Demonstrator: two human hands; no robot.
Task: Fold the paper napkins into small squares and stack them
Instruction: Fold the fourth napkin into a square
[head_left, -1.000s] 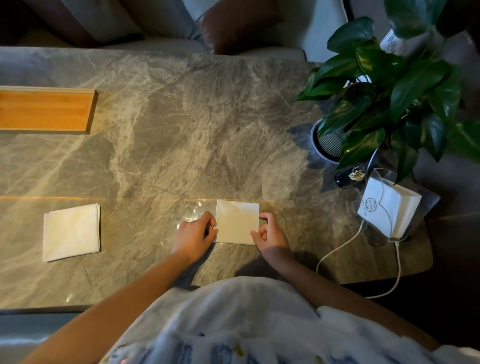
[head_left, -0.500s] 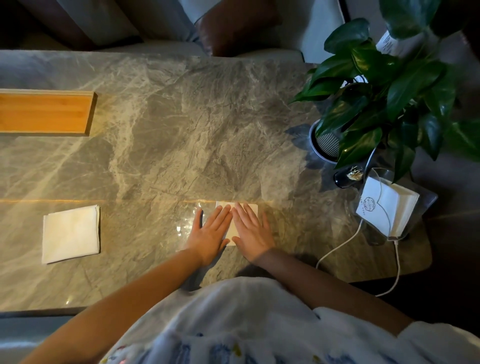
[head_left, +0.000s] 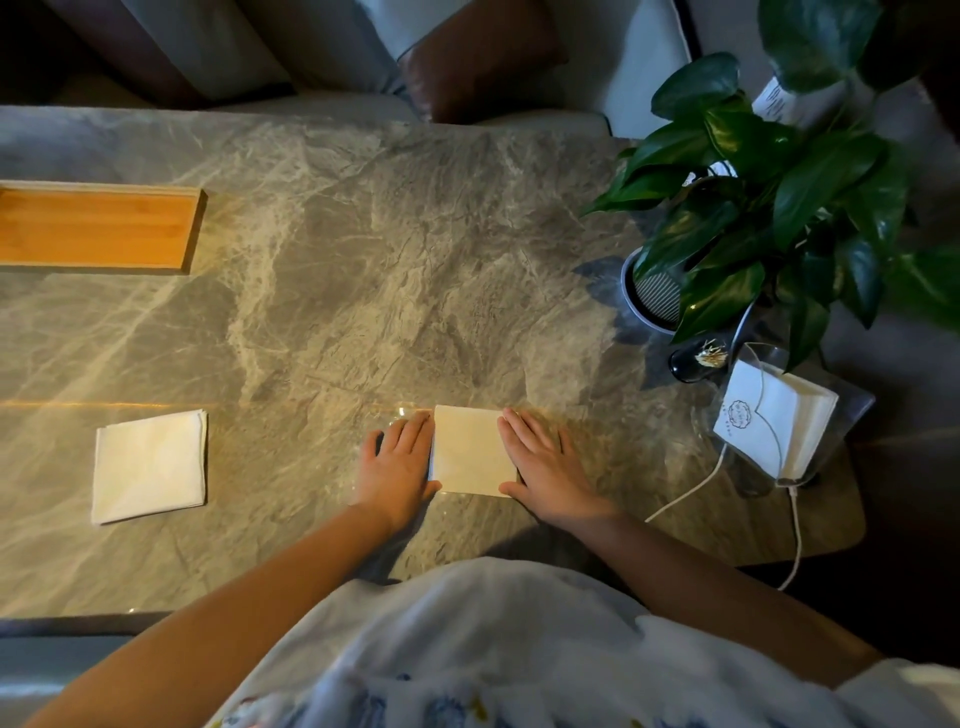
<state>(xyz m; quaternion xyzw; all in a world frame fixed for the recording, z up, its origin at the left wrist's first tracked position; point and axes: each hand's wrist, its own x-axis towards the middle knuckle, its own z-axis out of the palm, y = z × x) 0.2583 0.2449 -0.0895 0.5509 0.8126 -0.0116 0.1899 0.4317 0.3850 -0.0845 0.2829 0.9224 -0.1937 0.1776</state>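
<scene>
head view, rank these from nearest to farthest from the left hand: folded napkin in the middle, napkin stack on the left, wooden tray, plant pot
1. Folded napkin: touching the left hand, on its right side.
2. Napkin stack: off to the left, near the table's front edge.
3. Plant pot: far right, and wooden tray: far left. Too close to call.

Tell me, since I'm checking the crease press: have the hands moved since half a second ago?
Yes. Both hands slid apart off the napkin's middle to its side edges.
</scene>
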